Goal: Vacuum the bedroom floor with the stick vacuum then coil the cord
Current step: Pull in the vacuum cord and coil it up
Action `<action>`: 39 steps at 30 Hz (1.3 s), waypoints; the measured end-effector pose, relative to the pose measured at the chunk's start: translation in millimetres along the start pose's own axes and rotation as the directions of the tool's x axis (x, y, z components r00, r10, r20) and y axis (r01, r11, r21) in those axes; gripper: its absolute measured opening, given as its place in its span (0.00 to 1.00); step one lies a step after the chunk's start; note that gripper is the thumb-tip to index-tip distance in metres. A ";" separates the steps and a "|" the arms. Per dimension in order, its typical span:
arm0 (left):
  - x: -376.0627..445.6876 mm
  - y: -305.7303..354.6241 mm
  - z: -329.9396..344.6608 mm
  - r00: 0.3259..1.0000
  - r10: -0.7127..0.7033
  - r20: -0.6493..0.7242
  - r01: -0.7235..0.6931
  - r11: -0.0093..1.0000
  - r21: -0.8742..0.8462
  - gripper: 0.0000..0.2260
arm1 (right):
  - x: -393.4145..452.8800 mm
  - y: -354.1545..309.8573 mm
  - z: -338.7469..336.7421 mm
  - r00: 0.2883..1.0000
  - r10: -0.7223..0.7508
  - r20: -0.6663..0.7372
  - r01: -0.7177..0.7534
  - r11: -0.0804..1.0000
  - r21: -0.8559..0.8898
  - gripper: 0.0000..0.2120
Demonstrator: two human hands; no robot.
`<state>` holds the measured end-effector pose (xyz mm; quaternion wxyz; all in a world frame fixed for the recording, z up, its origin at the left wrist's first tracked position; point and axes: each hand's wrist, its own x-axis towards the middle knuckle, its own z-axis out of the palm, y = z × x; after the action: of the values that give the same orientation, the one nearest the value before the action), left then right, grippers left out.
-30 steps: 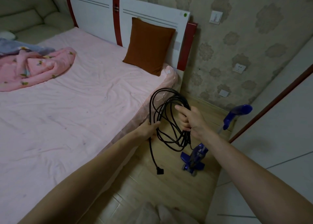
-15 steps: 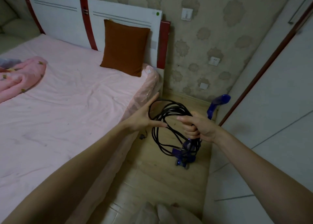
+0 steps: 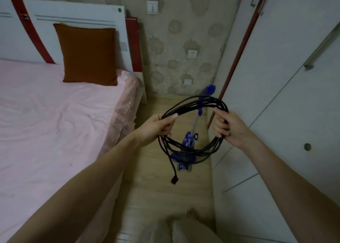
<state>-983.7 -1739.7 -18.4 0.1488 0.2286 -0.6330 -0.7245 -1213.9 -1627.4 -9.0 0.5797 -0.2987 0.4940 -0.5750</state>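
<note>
A black cord (image 3: 193,103) hangs in a round coil of several loops between my two hands. My left hand (image 3: 156,128) grips the coil's left side and my right hand (image 3: 228,127) grips its right side. The cord's loose end with the black plug (image 3: 174,180) dangles below the coil. Behind the coil a blue stick vacuum (image 3: 187,145) stands upright on the wooden floor, its blue handle (image 3: 208,90) leaning toward the wardrobe corner; the cord partly hides its body.
A bed with a pink sheet (image 3: 55,117) and a brown pillow (image 3: 88,55) fills the left. White wardrobe doors (image 3: 285,95) line the right. A narrow strip of wooden floor (image 3: 165,191) runs between them. A wall socket (image 3: 192,53) sits on the far wall.
My left hand, open beside the coil half a second ago, has closed on its left side. The coil is now spread wide between both hands, and the view has swung right.
</note>
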 end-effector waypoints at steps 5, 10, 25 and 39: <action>25.8 -1.0 6.8 0.995 -0.091 0.050 0.086 0.992 0.096 0.15 | -4.4 14.9 -20.7 0.998 0.070 0.001 -0.068 0.967 -0.247 0.18; 47.3 -10.5 13.4 0.977 -0.166 0.134 0.123 0.951 0.284 0.14 | 9.8 31.3 -34.0 0.984 0.179 -0.008 -0.155 0.828 -0.538 0.21; 96.6 -92.7 -2.9 0.829 -0.482 -0.285 0.553 0.785 0.281 0.21 | 135.1 99.6 -45.6 0.862 -0.168 -0.478 -0.220 0.726 -0.652 0.12; 104.8 -99.0 -10.4 0.856 -0.422 -0.298 0.513 0.759 0.399 0.20 | 168.4 88.6 -47.6 0.869 0.387 -0.308 0.010 0.609 0.793 0.14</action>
<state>-1060.2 -1786.2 -131.9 -0.0372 0.4767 -0.6928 -0.5398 -1249.7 -1764.7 -144.5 0.5784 0.1768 0.3484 -0.7161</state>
